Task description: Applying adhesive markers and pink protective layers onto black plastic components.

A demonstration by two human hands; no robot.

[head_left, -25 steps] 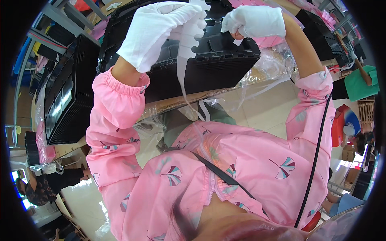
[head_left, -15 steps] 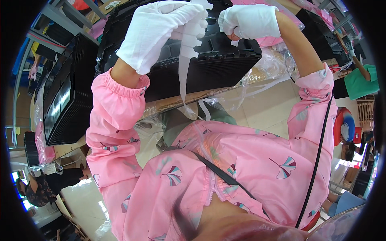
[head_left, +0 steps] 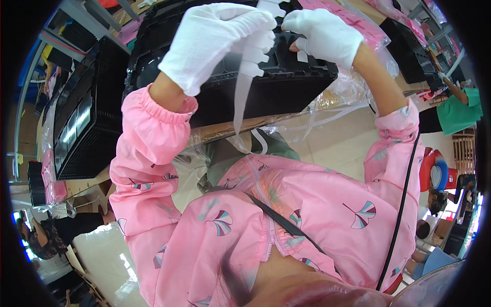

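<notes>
My left hand (head_left: 209, 43), in a white glove, is closed on a white strip with notched, tabbed edges (head_left: 246, 79). The strip's upper end sticks out past the fingers, and its plain tail hangs down over the front of a stack of black plastic trays (head_left: 255, 105). To the right, my right hand (head_left: 330, 38), also gloved, is closed above the trays. A bare fingertip shows there beside a small white tab (head_left: 303, 57), apparently pinched in the fingers. Both hands are above the top tray, apart from each other.
Another black tray stack (head_left: 76, 123) stands at the left. Clear plastic film (head_left: 348, 84) lies along the table edge at right, near pink packaging (head_left: 358, 25). More black trays (head_left: 406, 48) are farther right. A person in green (head_left: 463, 110) works there. A black cable (head_left: 404, 204) runs down my right side.
The view has shifted slightly. My left hand has moved a little to the right with the strip, whose tail now hangs straighter. My right hand has tilted slightly downward, still closed.
</notes>
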